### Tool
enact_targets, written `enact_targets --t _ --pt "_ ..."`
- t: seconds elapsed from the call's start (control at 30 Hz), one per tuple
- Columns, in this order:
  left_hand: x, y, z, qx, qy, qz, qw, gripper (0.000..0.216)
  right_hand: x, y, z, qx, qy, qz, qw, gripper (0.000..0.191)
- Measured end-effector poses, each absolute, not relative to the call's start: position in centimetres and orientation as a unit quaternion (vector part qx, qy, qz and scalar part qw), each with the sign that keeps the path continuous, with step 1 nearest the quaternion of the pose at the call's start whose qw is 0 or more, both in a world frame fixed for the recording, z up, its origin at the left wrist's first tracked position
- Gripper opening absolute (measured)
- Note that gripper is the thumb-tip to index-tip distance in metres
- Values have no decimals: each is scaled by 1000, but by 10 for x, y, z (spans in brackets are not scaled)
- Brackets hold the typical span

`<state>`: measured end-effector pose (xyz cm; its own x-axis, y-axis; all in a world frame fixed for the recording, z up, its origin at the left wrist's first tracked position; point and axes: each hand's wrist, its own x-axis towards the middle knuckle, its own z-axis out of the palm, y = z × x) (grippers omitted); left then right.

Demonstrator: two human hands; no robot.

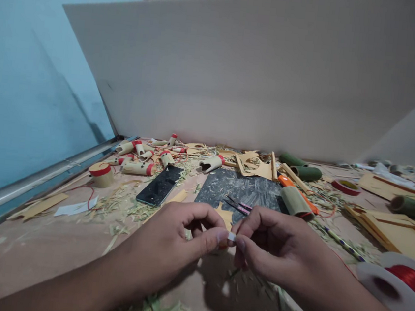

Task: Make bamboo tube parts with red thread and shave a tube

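Between the fingertips of both hands is a small white piece (232, 237), too small to make out further. My left hand (194, 231) pinches its left side with thumb and forefinger. From the other side my right hand (263, 238) closes on it, thumb and fingers pressed together. Just behind the hands lies a ragged piece of yellowish card (225, 215). A small pair of scissors (238, 206) rests on the dark cutting mat (211, 188) beyond my right hand. A short bamboo tube (296, 203) is at the mat's right edge.
A black phone (160, 185) lies left of the mat, near several bamboo pieces with red bands (138, 168). An orange cutter (288, 181), a pen (344, 244), red tape (346, 187) and a spool of red cord (394, 286) are right. Shavings litter the table; a white board (245, 75) stands behind.
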<state>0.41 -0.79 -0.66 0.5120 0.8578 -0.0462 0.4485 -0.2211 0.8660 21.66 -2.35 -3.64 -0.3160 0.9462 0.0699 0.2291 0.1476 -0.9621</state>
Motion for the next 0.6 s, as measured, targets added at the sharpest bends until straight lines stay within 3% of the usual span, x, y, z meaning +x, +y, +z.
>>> enact_targets --t 0.6 --pt "4 -10 -9 743 426 262 445 20 217 -28 -23 -452 -654 484 366 22"
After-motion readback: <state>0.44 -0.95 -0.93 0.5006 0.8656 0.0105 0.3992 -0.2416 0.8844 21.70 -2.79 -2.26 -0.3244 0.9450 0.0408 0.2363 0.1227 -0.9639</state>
